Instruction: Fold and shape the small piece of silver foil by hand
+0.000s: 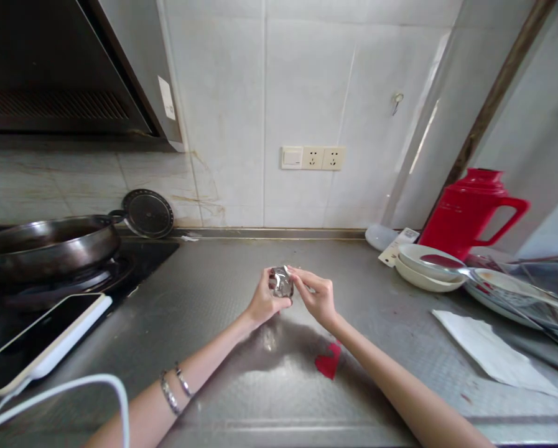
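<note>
A small shiny, silvery object [281, 282], perhaps glass or foil, is held up over the middle of the metal counter [223, 267]. My left hand [262, 301] wraps round its left side and underside, fingers closed on it. On its upper right edge, my right hand [316, 296] pinches with thumb and forefinger. What exactly the right fingertips grip is too small to tell. A red heart-shaped piece [328, 361] lies flat on the counter, beside my right forearm.
On the left are a pan [50, 246] on the stove and a phone [40, 342] with a white cable. Stacked bowls [430, 277], a red thermos jug [465, 214] and a white paper [493, 351] occupy the right side. Wall sockets [313, 158] are ahead.
</note>
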A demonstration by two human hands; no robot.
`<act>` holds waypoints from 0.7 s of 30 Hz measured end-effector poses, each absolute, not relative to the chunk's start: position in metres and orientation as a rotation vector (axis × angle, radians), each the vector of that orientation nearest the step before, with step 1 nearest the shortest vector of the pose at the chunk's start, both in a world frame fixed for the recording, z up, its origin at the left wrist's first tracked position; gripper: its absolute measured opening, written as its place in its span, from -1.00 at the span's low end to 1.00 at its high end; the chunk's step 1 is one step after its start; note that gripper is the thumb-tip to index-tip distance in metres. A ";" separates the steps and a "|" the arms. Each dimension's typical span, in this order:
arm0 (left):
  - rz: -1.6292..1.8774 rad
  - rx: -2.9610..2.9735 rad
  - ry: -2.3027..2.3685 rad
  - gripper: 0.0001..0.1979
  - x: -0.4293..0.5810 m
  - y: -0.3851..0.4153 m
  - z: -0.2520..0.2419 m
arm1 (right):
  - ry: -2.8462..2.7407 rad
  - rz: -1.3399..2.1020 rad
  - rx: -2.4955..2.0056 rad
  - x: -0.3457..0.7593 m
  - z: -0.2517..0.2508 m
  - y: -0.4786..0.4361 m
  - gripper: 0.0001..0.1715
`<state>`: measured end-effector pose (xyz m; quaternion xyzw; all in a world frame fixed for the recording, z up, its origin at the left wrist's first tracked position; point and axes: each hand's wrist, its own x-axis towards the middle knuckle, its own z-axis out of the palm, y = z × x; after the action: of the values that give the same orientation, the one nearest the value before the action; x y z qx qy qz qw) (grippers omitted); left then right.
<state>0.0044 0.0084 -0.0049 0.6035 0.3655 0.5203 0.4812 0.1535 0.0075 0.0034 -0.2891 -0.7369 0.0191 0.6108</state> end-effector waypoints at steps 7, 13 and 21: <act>1.325 1.488 0.727 -0.37 0.004 0.015 -0.011 | -1.856 -0.080 -0.449 0.149 0.005 0.002 -0.68; 1.312 1.505 0.848 -0.39 0.002 0.014 -0.013 | -1.684 0.104 -0.669 0.150 0.005 0.005 -0.75; 1.332 1.702 0.907 -0.36 0.000 0.015 -0.014 | -1.557 0.415 -0.945 0.148 0.005 0.010 -0.67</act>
<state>-0.0003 0.0145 -0.0142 0.6691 0.3566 0.5238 0.3883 0.1483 0.0101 0.0052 -0.4066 -0.6701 0.1788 0.5947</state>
